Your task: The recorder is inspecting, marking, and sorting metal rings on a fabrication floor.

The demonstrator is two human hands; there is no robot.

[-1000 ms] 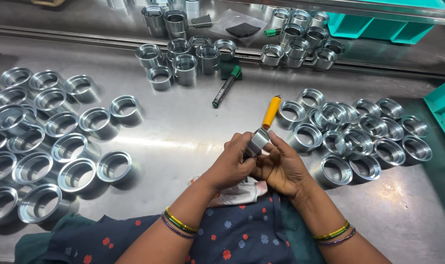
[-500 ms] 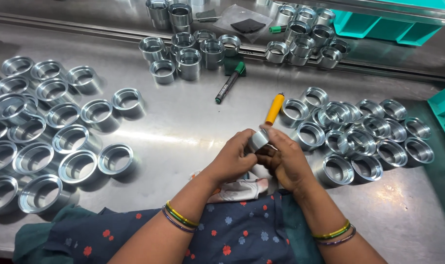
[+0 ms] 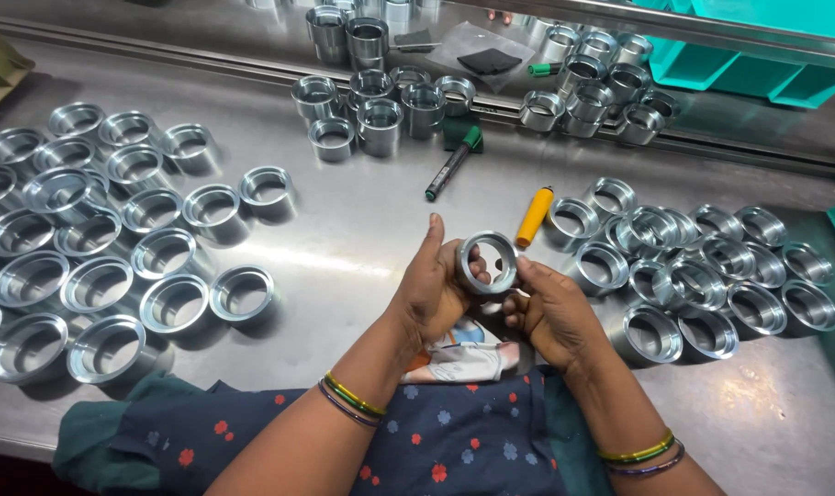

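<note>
Two hands meet over the steel table [image 3: 362, 230], and both grip one metal ring [image 3: 488, 264] between them: the left hand [image 3: 431, 289] pinches its left edge with the thumb raised, while the fingers of the right hand [image 3: 550, 317] close on its lower right edge. The ring stands on edge with its open bore facing the camera. Just below the hands, a crumpled printed wrapper [image 3: 459, 358] in white, orange and blue lies at the table's near edge, partly hidden by the wrists. Beyond the hands, a clear plastic bag [image 3: 486, 50] holds a dark flat square. Teal bins [image 3: 757, 64] sit far beyond the right hand, cut off by the frame. A yellow handle [image 3: 535, 217] lies just beyond the ring, its tip hidden, and a green-capped marker [image 3: 451, 165] lies farther out. Loose rings [image 3: 114, 239] crowd the table left of the left hand, and more rings [image 3: 702, 271] lie right of the right hand.
</note>
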